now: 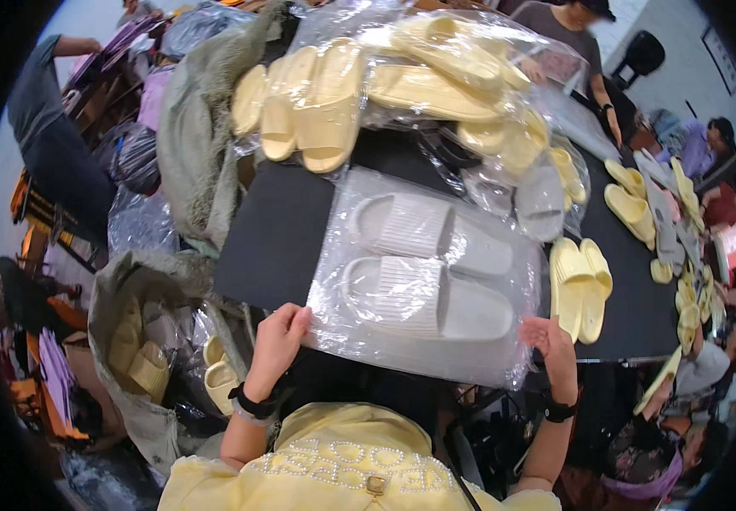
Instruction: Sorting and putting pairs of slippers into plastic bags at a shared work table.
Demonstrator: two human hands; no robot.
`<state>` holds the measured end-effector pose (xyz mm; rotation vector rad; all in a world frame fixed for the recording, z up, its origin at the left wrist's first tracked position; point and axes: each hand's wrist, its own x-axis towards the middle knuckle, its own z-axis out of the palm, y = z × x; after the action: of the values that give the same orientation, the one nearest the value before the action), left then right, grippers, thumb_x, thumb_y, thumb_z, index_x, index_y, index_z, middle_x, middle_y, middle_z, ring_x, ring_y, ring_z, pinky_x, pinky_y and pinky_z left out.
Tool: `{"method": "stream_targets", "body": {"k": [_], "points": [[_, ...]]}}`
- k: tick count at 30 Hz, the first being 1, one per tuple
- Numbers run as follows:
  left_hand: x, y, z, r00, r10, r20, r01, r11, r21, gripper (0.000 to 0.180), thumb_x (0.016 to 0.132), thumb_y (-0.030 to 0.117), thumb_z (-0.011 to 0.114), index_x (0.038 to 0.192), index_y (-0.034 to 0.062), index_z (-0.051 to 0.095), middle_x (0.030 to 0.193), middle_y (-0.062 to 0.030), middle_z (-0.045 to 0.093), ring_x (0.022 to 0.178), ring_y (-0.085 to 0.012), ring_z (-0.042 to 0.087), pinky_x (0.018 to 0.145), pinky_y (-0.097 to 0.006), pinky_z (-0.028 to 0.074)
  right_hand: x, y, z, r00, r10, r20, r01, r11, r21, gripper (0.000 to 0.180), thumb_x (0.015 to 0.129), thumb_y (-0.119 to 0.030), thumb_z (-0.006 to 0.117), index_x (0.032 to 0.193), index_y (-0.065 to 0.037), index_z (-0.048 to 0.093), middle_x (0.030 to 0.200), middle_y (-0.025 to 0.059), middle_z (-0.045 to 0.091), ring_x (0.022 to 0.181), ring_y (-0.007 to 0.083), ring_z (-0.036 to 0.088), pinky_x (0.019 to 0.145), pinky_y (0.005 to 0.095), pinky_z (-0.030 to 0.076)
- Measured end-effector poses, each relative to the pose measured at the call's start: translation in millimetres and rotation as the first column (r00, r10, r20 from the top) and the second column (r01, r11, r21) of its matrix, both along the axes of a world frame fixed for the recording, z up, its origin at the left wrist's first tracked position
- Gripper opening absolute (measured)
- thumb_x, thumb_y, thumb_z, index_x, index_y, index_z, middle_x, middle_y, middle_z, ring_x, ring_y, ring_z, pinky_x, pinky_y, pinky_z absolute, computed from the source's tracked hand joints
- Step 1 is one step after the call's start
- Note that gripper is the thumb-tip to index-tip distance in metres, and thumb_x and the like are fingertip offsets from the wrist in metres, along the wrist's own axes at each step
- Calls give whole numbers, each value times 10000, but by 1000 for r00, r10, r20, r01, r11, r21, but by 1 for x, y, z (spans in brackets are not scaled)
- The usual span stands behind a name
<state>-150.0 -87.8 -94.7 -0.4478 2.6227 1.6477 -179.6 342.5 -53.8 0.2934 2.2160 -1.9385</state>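
A clear plastic bag [327,281] with a pair of grey ribbed slippers [402,294] inside lies over the black table in front of me. The slippers sit side by side, toes to the left. My left hand [281,345] is closed on the bag's near left corner, thumb on top. Beside the bag's right edge, my right hand [551,341] has its fingers stretched out; whether it touches the plastic I cannot tell. Just beyond that hand stands a loose pair of yellow slippers [577,289].
Bagged yellow slippers [436,89] are piled at the table's far side. More yellow and grey slippers [636,213] lie to the right. An open woven sack [142,409] holding slippers stands at my left. Other people [568,38] are around the black table [270,230].
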Motion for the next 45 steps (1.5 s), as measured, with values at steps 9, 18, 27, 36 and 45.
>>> {"method": "stream_targets", "body": {"k": [9,18,27,36,45], "points": [[1,5,2,993,54,-106,-64,993,-96,252,879,210,598,797,-28,595,615,-83,565,555,-135,514,537,-281,418,-37,-13,5,954,228,-197,-245,967,-71,261,933,-189,492,1082,11,569,892,90,619,751,157,571,690,262,462],[9,2,7,988,86,-131,-111,974,-197,227,865,221,602,804,3,611,655,-147,594,579,-254,584,548,-332,444,28,-71,115,219,388,-895,744,527,411,114,859,-42,535,861,51,600,806,126,583,752,245,563,713,344,467],[7,6,0,997,13,-81,-32,969,-245,256,884,267,563,852,18,614,724,-159,617,658,-311,608,599,-365,467,-31,-109,98,145,214,-966,402,880,255,108,859,-66,540,875,21,602,789,111,574,726,235,554,689,341,463],[4,6,3,999,-15,-39,3,959,-283,283,897,305,544,876,35,624,728,-155,625,688,-326,613,614,-383,467,-48,-119,104,144,201,-969,62,975,212,105,859,-93,546,891,-12,605,769,94,565,698,224,544,661,338,459],[3,5,6,999,-7,-34,-3,964,-266,291,898,314,549,877,36,631,732,-147,628,673,-308,610,605,-375,462,-35,-108,111,205,264,-942,-188,956,227,104,860,-119,552,907,-45,607,749,78,555,669,213,533,634,335,455]]}}
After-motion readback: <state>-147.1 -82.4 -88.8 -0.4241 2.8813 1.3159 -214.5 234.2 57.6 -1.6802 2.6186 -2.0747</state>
